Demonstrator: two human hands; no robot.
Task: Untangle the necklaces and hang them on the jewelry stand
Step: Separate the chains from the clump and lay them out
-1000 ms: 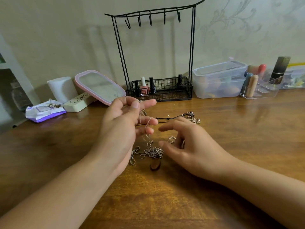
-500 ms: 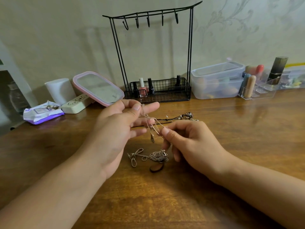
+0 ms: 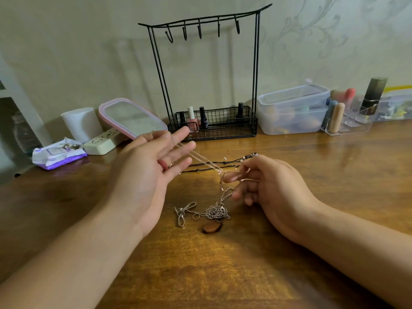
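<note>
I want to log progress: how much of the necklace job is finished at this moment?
Done: nothing; all hooks on the stand are bare. In hand: a thin chain runs from the open left hand to the right hand, which pinches it. Left: the knot on the table, the black cord, then hanging each.

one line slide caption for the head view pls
Left hand and right hand stretch a thin chain above tangled necklaces, jewelry stand hooks bare.

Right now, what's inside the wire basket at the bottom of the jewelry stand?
Four nail polish bottles stand in the wire basket: one pink, three dark. The left fingers cover its front left corner.
</note>
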